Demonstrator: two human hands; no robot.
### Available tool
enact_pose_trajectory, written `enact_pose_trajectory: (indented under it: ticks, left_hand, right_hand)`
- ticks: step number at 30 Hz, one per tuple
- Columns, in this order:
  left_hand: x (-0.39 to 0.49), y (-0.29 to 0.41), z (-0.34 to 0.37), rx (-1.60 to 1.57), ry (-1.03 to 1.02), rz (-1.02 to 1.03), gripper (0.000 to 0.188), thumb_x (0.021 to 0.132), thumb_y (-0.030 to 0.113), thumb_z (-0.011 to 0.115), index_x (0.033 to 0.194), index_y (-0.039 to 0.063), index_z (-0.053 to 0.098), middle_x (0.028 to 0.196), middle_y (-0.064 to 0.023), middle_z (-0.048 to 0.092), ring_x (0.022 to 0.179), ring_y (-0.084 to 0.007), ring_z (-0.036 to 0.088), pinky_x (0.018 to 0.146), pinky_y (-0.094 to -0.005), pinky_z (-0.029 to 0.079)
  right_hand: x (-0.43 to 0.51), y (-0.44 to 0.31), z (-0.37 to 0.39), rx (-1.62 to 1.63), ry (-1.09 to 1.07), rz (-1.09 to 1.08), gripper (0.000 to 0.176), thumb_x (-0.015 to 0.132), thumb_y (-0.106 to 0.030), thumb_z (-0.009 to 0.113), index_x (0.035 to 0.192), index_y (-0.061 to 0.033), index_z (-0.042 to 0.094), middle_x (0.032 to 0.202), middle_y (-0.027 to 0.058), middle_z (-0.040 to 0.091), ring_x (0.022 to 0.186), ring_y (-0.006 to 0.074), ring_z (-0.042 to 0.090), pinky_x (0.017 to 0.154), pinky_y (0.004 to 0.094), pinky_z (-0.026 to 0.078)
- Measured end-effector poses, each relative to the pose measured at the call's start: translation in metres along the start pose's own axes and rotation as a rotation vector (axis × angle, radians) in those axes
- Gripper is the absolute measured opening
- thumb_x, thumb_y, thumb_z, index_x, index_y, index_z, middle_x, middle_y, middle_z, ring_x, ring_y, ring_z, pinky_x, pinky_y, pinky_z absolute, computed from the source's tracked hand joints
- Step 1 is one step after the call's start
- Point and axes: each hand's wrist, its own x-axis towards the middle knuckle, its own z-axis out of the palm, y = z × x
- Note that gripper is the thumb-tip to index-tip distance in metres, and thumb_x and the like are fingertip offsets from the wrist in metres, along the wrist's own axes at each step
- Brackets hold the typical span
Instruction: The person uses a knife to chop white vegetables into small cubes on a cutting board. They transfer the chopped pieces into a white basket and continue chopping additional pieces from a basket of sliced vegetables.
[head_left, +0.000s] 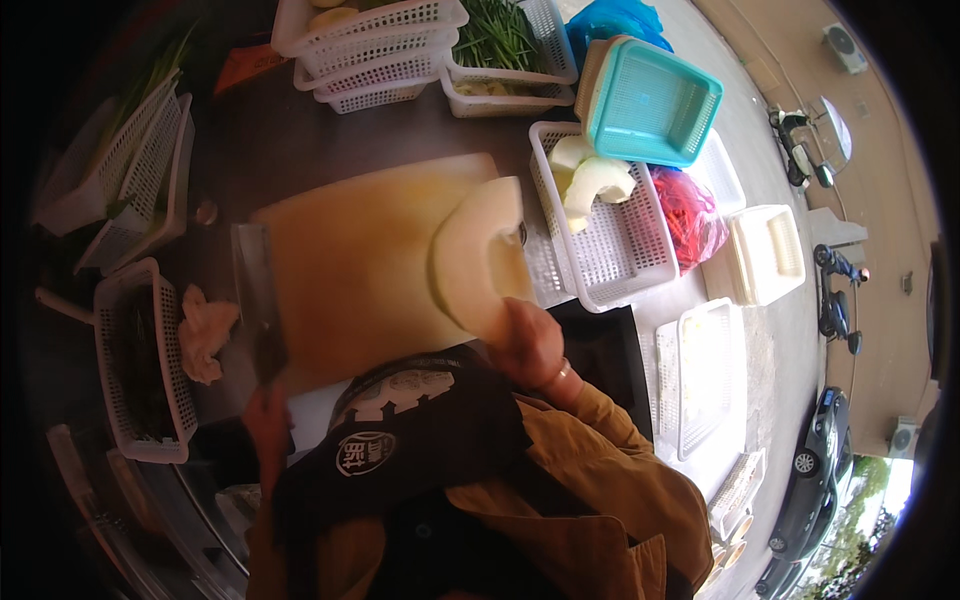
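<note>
My right hand (529, 343) grips the lower end of a thick, curved slice of pale melon (466, 259), perhaps winter melon. The slice arches over the right side of a large yellowish cutting board (349, 270) and is slightly blurred. At the board's left edge, my left hand (268, 424) is closed around a cleaver (259, 292), its wide blade pointing away from me. The cleaver's handle is mostly hidden by the hand. More melon pieces (596, 184) lie in a white perforated basket (619, 255) beyond the board's right side.
A crumpled cloth or paper (204, 334) lies left of the cleaver, beside a white basket (180, 405) of dark contents. Stacked baskets (379, 56) and green stalks (499, 37) stand at the back. Turquoise baskets (656, 101) and a red plastic bag (686, 217) are at right.
</note>
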Motion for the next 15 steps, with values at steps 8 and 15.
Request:
enact_pose_trajectory:
  ticks: [8,15]
  left_hand:
    - [-0.015,-0.006,0.018,-0.066,0.071,-0.059,0.023,0.090,0.015,0.061,0.074,0.004,0.050,0.057,-0.0017,0.048,0.047,-0.0100,0.045,0.044,-0.0279,0.036]
    - [-0.008,-0.012,0.026,-0.055,0.039,0.063,0.013,0.090,0.014,0.060,0.091,0.001,0.062,0.059,0.0010,0.049,0.049,-0.0069,0.045,0.045,-0.0257,0.035]
  right_hand:
    - [0.001,0.089,-0.142,-0.551,-0.151,0.549,0.036,0.069,-0.015,0.069,0.101,-0.0041,0.059,0.084,0.0177,0.065,0.076,0.0415,0.062,0.066,0.0479,0.051]
    - [0.009,0.161,-0.140,-0.129,-0.271,1.060,0.037,0.053,-0.016,0.081,0.081,0.0044,0.069,0.076,0.0203,0.070,0.072,0.0327,0.069,0.065,0.0377,0.054]
